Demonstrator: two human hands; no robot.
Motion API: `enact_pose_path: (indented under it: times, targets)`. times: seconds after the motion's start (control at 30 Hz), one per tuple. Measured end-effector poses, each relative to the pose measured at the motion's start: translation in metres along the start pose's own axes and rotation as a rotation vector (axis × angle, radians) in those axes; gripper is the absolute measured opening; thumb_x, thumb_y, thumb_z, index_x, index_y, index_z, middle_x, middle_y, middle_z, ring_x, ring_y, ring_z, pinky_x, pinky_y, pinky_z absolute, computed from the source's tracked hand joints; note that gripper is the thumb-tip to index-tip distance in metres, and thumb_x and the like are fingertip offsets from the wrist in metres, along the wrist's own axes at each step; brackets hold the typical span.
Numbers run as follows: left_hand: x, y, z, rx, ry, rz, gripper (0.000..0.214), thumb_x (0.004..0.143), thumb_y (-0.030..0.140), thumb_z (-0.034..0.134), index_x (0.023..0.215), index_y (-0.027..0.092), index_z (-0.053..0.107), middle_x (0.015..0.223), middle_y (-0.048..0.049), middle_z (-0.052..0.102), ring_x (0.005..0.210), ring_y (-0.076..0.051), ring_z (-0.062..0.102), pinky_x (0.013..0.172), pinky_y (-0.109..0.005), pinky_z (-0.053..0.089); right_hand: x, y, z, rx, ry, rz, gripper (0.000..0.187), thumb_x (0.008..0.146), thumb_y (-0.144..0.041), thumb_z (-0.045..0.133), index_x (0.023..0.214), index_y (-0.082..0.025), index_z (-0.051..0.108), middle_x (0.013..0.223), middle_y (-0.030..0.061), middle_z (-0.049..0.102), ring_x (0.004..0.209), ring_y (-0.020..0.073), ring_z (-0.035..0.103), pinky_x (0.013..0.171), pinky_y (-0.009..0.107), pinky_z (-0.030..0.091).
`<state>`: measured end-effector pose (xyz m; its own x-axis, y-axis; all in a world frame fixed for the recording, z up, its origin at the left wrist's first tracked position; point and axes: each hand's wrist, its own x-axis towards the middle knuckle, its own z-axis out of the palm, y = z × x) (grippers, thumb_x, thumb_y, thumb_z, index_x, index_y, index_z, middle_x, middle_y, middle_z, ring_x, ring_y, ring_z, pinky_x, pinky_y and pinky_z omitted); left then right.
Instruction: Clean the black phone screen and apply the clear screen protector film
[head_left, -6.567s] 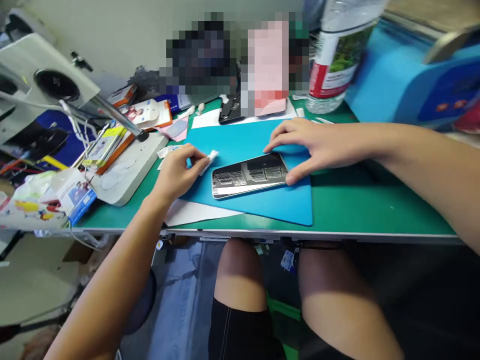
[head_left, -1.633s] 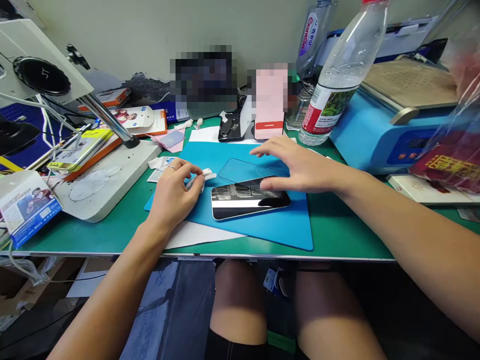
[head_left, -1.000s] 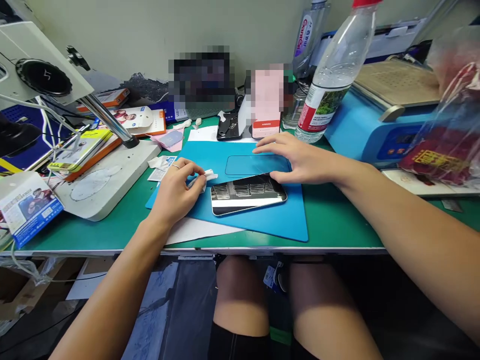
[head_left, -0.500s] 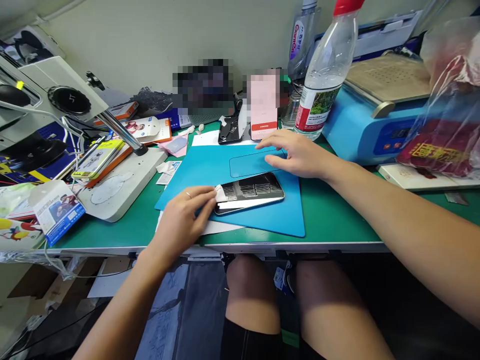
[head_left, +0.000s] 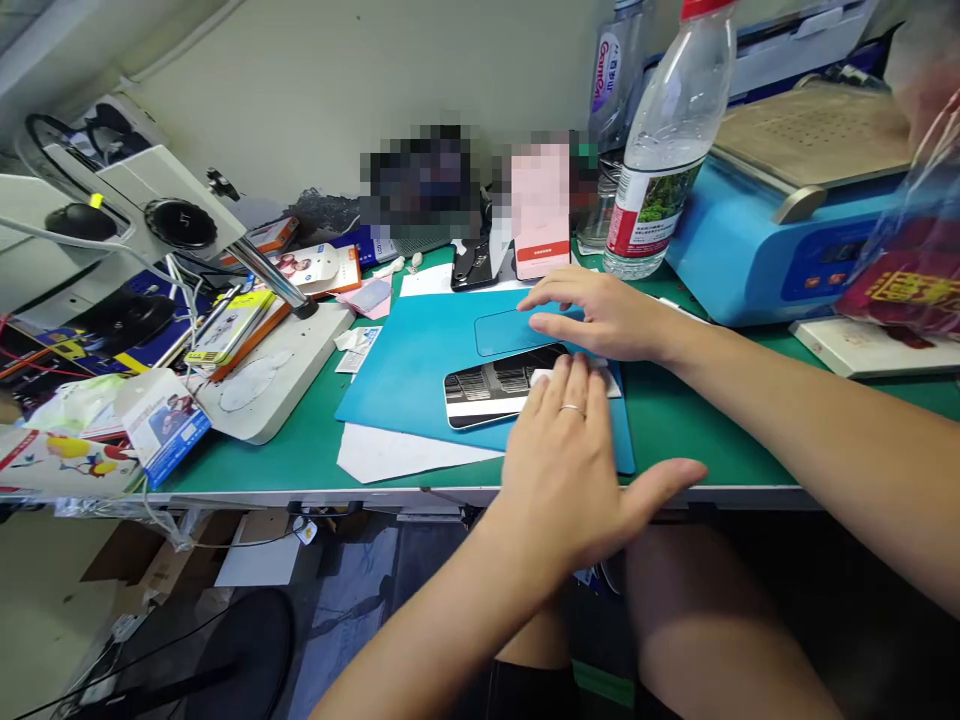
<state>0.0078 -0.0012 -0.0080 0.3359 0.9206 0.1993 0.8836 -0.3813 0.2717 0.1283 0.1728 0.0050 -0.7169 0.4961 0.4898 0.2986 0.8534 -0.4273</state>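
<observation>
A phone (head_left: 487,383) lies face up on the blue mat (head_left: 397,345), with reflections across its dark glass. My left hand (head_left: 562,460) is laid flat over the phone's right end, fingers together and thumb stretched out to the side. Beneath its fingertips is a white wipe (head_left: 604,382), partly hidden. Just behind the phone is a clear, dark-edged screen protector (head_left: 499,334). My right hand (head_left: 592,315) is over the protector's right end, its thumb and fingers apart; whether it touches the sheet I cannot tell.
At the left stands a microscope (head_left: 180,225) on a white base. A pink-screened phone (head_left: 541,205) leans at the back beside a black phone case (head_left: 472,265). Water bottle (head_left: 660,190) and blue heating plate machine (head_left: 765,240) stand right. White paper (head_left: 409,458) sticks out under the mat.
My left hand has swept right along the phone with the wipe, from its left end to its right end, and its fingers have flattened. The right hand stays almost in place. The view has shifted.
</observation>
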Motion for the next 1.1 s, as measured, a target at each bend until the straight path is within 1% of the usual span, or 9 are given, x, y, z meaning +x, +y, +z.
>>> enact_pose_path:
  times: [0.13,0.3,0.4,0.5,0.67,0.77,0.83,0.97,1.1]
  targets:
    - [0.002,-0.009,-0.005,0.031,0.008,-0.032,0.093,0.104,0.072,0.029,0.16,-0.002,0.037,0.169,-0.0223,0.033,0.161,-0.033,0.026,0.133,-0.048,0.025,0.001,0.001,0.001,0.012,0.008,0.005,0.039,0.099,-0.051,0.054,0.111,-0.023,0.078,0.113,0.0132,0.077,0.112,0.0327,0.068,0.1,0.052,0.049]
    - [-0.037,-0.057,-0.02,0.174,0.034,-0.209,0.076,0.111,0.056,0.023,0.16,0.001,0.039,0.168,-0.0231,0.035,0.16,-0.035,0.029,0.129,-0.058,0.032,-0.001,0.003,0.002,0.027,0.016,-0.003,0.041,0.1,-0.052,0.052,0.107,-0.021,0.078,0.11,0.0131,0.077,0.108,0.0321,0.067,0.1,0.052,0.048]
    - [-0.055,-0.068,-0.022,0.247,0.05,-0.246,0.073,0.111,0.052,0.023,0.161,0.0,0.035,0.169,-0.0243,0.032,0.16,-0.036,0.026,0.128,-0.061,0.033,-0.001,0.004,0.003,0.044,0.029,0.001,0.049,0.105,-0.054,0.041,0.103,-0.019,0.076,0.109,0.0138,0.077,0.106,0.0296,0.067,0.099,0.049,0.048]
    - [-0.044,-0.054,-0.016,0.218,0.027,-0.232,0.076,0.111,0.053,0.022,0.161,-0.003,0.035,0.169,-0.0261,0.03,0.161,-0.035,0.024,0.129,-0.059,0.03,-0.001,0.006,0.003,0.058,0.09,0.044,0.065,0.107,-0.064,0.028,0.099,-0.02,0.074,0.107,0.012,0.077,0.105,0.0279,0.067,0.099,0.045,0.046]
    - [0.014,-0.013,-0.006,0.129,-0.054,-0.143,0.081,0.109,0.059,0.031,0.16,-0.005,0.034,0.169,-0.0264,0.032,0.161,-0.035,0.024,0.131,-0.052,0.027,0.0,0.009,0.005,0.036,0.168,0.107,0.077,0.103,-0.075,0.02,0.095,-0.02,0.074,0.105,0.0114,0.078,0.104,0.0281,0.068,0.097,0.044,0.045]
    - [0.03,-0.01,-0.006,0.124,-0.064,-0.139,0.081,0.109,0.06,0.032,0.159,-0.004,0.038,0.167,-0.0272,0.035,0.161,-0.035,0.026,0.131,-0.052,0.028,0.0,0.009,0.005,0.053,0.175,0.12,0.076,0.1,-0.078,0.021,0.092,-0.023,0.073,0.103,0.0095,0.078,0.104,0.0277,0.067,0.098,0.043,0.045]
    - [0.023,-0.015,-0.009,0.122,-0.052,-0.157,0.077,0.11,0.057,0.029,0.159,-0.001,0.039,0.167,-0.0256,0.037,0.16,-0.034,0.028,0.13,-0.052,0.029,0.0,0.009,0.005,0.068,0.165,0.111,0.078,0.098,-0.081,0.021,0.09,-0.024,0.073,0.102,0.0087,0.078,0.104,0.028,0.066,0.099,0.044,0.045]
    - [-0.018,-0.023,-0.014,0.159,-0.029,-0.173,0.071,0.112,0.05,0.022,0.161,0.002,0.037,0.168,-0.0217,0.036,0.16,-0.032,0.028,0.13,-0.053,0.03,-0.001,0.008,0.004,0.094,0.139,0.105,0.083,0.094,-0.085,0.016,0.089,-0.025,0.073,0.102,0.0082,0.077,0.105,0.0288,0.065,0.102,0.047,0.043]
    - [-0.043,-0.021,-0.02,0.159,-0.065,-0.146,0.077,0.11,0.057,0.023,0.164,0.002,0.032,0.17,-0.021,0.032,0.161,-0.031,0.026,0.13,-0.053,0.032,-0.002,0.008,0.003,0.112,0.134,0.127,0.086,0.091,-0.086,0.011,0.091,-0.026,0.073,0.105,0.0073,0.076,0.108,0.0286,0.064,0.103,0.048,0.043]
